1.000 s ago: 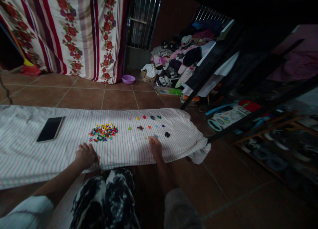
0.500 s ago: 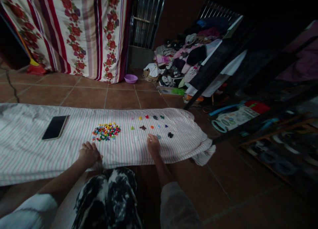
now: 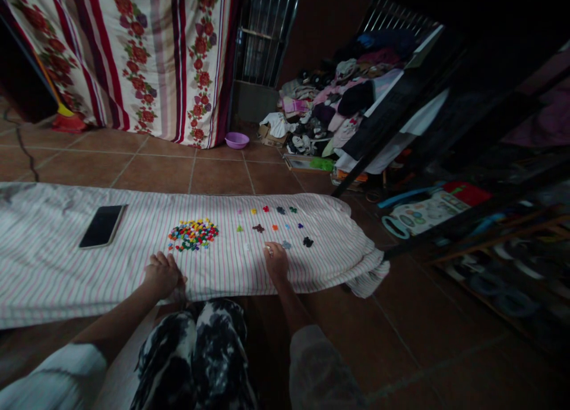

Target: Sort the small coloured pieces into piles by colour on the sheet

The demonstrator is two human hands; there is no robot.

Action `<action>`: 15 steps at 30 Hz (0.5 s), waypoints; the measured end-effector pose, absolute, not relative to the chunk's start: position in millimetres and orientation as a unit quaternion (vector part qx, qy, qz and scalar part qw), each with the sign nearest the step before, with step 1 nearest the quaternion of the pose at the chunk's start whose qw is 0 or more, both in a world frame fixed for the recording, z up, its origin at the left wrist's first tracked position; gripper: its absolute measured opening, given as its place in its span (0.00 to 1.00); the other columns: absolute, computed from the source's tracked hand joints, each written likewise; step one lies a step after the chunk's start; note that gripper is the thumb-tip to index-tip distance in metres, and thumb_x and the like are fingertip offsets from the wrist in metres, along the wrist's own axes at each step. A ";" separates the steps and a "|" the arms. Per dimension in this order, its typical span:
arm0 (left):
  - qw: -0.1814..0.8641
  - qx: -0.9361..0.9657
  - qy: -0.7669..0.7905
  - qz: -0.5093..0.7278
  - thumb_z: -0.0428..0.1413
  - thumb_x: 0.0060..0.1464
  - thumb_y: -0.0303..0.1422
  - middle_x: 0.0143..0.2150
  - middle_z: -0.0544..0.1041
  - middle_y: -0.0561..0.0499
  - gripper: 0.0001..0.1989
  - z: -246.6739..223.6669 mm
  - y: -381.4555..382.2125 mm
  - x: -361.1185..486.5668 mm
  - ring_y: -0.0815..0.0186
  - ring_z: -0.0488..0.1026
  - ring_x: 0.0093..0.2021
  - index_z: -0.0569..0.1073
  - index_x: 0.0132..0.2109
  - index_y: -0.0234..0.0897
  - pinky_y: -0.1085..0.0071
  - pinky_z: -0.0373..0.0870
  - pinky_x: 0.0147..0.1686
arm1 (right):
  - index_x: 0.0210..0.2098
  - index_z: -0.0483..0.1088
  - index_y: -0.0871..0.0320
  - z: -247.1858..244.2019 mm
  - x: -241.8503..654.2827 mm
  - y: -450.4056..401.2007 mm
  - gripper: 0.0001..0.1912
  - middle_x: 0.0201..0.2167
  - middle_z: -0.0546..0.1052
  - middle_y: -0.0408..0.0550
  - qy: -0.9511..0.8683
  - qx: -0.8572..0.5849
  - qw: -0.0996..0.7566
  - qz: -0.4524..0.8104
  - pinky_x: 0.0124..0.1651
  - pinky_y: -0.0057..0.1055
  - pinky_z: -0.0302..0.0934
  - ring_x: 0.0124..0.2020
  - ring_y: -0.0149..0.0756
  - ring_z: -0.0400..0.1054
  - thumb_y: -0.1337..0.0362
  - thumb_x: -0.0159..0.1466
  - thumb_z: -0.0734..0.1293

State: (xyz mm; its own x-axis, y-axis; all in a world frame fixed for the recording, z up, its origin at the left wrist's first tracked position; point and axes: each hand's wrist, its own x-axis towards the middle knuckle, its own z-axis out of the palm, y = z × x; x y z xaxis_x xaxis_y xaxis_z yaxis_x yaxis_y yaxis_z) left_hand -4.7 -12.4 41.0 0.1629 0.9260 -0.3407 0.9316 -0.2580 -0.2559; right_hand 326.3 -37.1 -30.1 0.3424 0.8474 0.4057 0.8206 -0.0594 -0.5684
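On a striped cloth (image 3: pixel 133 279) lies a loose pile of small multicoloured pieces (image 3: pixel 193 234). To its right are several small groups by colour, among them brown (image 3: pixel 258 228), black (image 3: pixel 307 242), grey (image 3: pixel 286 244) and yellow (image 3: pixel 253 211). My right hand (image 3: pixel 276 260) is closed just left of the grey group, fingers curled; what they pinch is too small to name. Below the pile, my left hand (image 3: pixel 162 275) rests at the cloth's near edge with its fingers loosely spread and nothing visible in it.
A dark phone (image 3: pixel 102 226) lies on the cloth at the left. Beyond the cloth, a purple basin (image 3: pixel 237 140) stands on the tiled floor by a floral curtain (image 3: pixel 155 66). Piled clothes (image 3: pixel 329 101) and a dark slanted post stand at the back right.
The whole view has shifted slightly. My right hand has turned a little, and its fingertips look slightly different. My left hand stays in place on the cloth.
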 end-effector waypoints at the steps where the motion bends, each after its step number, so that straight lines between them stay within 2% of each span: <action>1: 0.007 0.760 0.610 -0.224 0.43 0.56 0.44 0.63 0.55 0.15 0.39 42.4 -12.7 -4.1 0.32 0.57 0.61 0.53 0.64 0.12 0.51 0.63 0.47 | 0.40 0.74 0.60 -29.8 326.5 -37.3 0.14 0.40 0.76 0.53 -0.574 -0.727 0.376 0.022 0.49 0.34 0.60 0.43 0.39 0.67 0.66 0.61 0.58; 5: 0.015 0.756 0.614 -0.226 0.42 0.56 0.44 0.63 0.55 0.16 0.39 45.0 -12.8 -3.5 0.32 0.56 0.62 0.52 0.64 0.13 0.52 0.62 0.47 | 0.39 0.74 0.59 -29.8 326.8 -37.4 0.14 0.39 0.76 0.53 -0.571 -0.724 0.385 0.031 0.49 0.35 0.60 0.43 0.39 0.67 0.66 0.61 0.58; 11: 0.019 0.759 0.614 -0.215 0.45 0.56 0.46 0.62 0.54 0.13 0.40 45.4 -13.7 -4.0 0.31 0.56 0.61 0.53 0.64 0.13 0.51 0.62 0.48 | 0.42 0.74 0.60 -34.2 328.5 -35.5 0.16 0.40 0.76 0.53 -0.571 -0.713 0.407 0.015 0.50 0.37 0.60 0.44 0.40 0.67 0.66 0.60 0.58; 15: 0.011 0.760 0.611 -0.219 0.44 0.57 0.44 0.62 0.55 0.14 0.38 47.9 -14.6 -2.6 0.31 0.57 0.61 0.54 0.64 0.13 0.51 0.63 0.47 | 0.42 0.74 0.60 -37.0 330.8 -34.9 0.16 0.40 0.76 0.53 -0.571 -0.706 0.418 0.026 0.47 0.36 0.62 0.41 0.39 0.67 0.65 0.60 0.58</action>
